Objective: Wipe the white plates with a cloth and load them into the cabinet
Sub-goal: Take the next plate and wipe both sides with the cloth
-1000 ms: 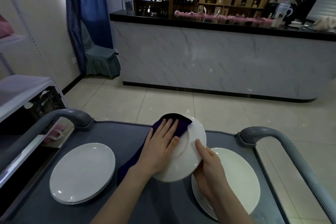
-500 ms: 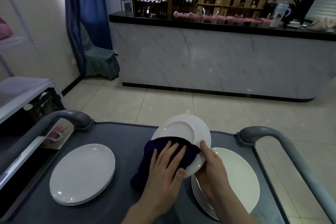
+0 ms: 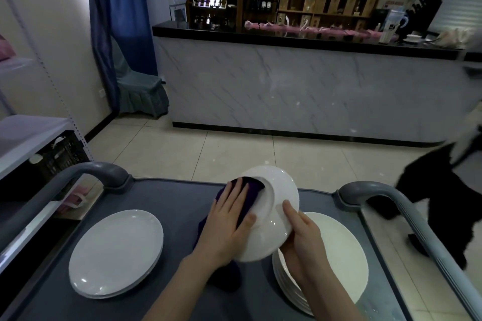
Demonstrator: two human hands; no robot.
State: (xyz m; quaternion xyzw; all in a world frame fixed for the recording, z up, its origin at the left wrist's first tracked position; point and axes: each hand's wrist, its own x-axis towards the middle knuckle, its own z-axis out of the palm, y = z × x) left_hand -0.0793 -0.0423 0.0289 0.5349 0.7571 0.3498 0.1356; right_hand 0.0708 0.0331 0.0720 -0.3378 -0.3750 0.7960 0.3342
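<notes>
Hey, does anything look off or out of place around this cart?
Nothing looks spilled or broken. The only oddity is a dark blurred shape on the floor right of the cart, too smeared to identify. The tilted plate is simply held for wiping.

L hand [image 3: 229,219] lay flat, palm down, fingers straight & slightly spread, pressing the cloth [image 3: 251,190] against the plate [image 3: 276,198]; thumb splayed out toward the other hand. L forearm bare, ran from bottom centre up & to the right, wrist approx. straight. R hand [image 3: 300,240] gripped the plate at its lower right rim — thumb laid up along the near face, other fingers behind it, hidden. R forearm also bare, ran from bottom right up & to the left. Hands near each other, not touching — plate between them.
</notes>
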